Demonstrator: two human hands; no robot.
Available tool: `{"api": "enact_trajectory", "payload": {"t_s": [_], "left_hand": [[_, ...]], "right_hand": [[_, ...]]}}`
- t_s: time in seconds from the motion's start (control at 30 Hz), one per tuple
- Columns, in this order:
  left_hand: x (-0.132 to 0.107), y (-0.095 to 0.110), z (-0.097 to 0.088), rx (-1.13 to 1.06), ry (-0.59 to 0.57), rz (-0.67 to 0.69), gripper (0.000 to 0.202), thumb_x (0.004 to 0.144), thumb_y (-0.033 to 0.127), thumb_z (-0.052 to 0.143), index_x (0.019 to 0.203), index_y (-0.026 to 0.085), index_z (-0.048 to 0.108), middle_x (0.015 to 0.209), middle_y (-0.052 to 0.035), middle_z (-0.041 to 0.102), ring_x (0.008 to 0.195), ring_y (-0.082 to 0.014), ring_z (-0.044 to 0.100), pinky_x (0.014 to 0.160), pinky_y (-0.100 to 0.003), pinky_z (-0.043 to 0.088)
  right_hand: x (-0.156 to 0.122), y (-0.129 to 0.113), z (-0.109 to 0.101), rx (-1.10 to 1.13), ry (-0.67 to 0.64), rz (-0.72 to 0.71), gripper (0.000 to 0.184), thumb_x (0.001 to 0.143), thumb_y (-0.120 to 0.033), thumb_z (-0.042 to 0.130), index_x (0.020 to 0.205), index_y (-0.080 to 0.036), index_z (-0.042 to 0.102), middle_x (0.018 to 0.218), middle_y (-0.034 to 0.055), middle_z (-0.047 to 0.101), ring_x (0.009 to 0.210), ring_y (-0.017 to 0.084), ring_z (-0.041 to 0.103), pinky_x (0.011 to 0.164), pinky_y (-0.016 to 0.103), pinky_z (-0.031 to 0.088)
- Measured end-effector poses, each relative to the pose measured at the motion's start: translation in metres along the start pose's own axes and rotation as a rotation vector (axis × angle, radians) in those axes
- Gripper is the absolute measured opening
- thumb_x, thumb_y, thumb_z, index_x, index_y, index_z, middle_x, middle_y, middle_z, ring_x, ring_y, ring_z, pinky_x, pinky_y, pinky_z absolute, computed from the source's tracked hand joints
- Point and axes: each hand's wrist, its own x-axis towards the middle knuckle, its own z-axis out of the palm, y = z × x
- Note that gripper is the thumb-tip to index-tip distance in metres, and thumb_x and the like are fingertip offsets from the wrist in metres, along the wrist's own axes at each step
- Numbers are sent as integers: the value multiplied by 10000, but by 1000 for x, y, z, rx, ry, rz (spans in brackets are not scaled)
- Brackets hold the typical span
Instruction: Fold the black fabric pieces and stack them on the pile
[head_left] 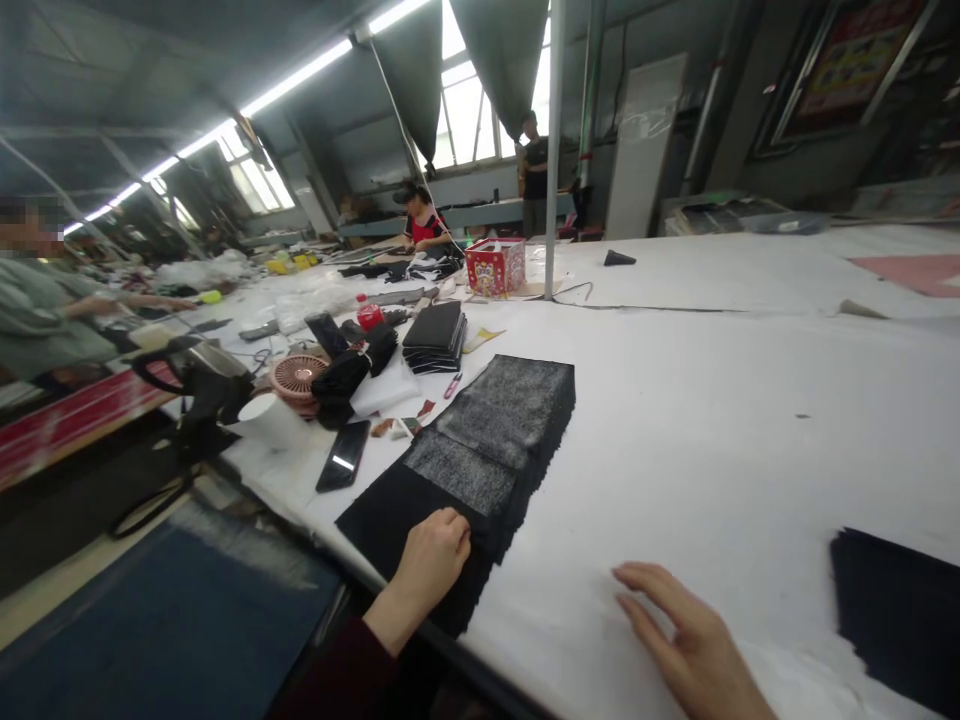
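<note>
A long stack of black fabric pieces (420,490) lies at the table's front edge, with speckled grey panels (499,405) covering its far part. My left hand (435,555) rests on the near part of this stack, its fingers curled down onto the black cloth and pressed together; the fingertips are partly hidden. To the right, my right hand (679,630) hovers at the white table surface with thumb and fingers apart, holding nothing. Another black fabric piece (900,610) lies flat beyond it at the right edge of view.
Left of the stack are a black phone (343,456), a pink fan (298,380), a white roll (271,420), small snips (452,386) and a black stack (435,335). A pole (553,150) rises behind, near a red box (495,268). Several people work farther off.
</note>
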Motion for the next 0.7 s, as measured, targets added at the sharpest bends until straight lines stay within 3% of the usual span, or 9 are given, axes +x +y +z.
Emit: {"api": "enact_trajectory", "payload": {"t_s": [0.1, 0.2, 0.37, 0.5, 0.6, 0.7], "left_hand": [[4, -8, 0, -66, 19, 27, 202, 882, 123, 477, 802, 177, 654, 845, -44, 642, 825, -185, 599, 736, -276, 423], [8, -21, -3, -307, 17, 0, 187, 835, 122, 495, 779, 179, 664, 822, -33, 650, 772, -166, 598, 733, -269, 424], [14, -39, -6, -639, -32, -38, 165, 782, 157, 537, 747, 185, 695, 751, -1, 657, 706, -144, 582, 691, -246, 430], [15, -55, 0, -1200, -40, -224, 34, 706, 155, 657, 689, 153, 687, 691, 1, 646, 677, -140, 576, 669, -232, 448], [12, -85, -1, -1580, 131, -490, 54, 703, 175, 684, 728, 131, 667, 674, -13, 653, 636, -146, 606, 649, -243, 499], [-4, -138, -18, -1710, 376, -673, 106, 796, 203, 558, 795, 152, 651, 621, 3, 641, 600, -137, 623, 655, -241, 539]], "right_hand": [[31, -52, 55, 92, -194, -106, 240, 950, -251, 481, 1117, -232, 652, 1147, 77, 657, 1058, 198, 615, 938, 335, 508], [54, -85, 92, 81, -315, -211, 291, 929, -138, 449, 1128, -215, 647, 1172, 77, 652, 1063, 207, 589, 942, 363, 490], [74, -94, 123, -90, -381, -247, 310, 902, -68, 449, 1097, -195, 655, 1171, 64, 653, 1013, 223, 558, 890, 377, 486], [75, -90, 133, -211, -382, -257, 326, 901, -53, 445, 1105, -195, 656, 1193, 56, 646, 992, 219, 539, 866, 366, 480], [72, -88, 137, -229, -349, -261, 349, 922, -61, 419, 1149, -200, 644, 1246, 46, 627, 1001, 213, 534, 868, 355, 474], [69, -87, 140, -226, -325, -250, 350, 931, -70, 411, 1163, -198, 640, 1264, 43, 619, 1009, 219, 532, 868, 365, 471]]}}
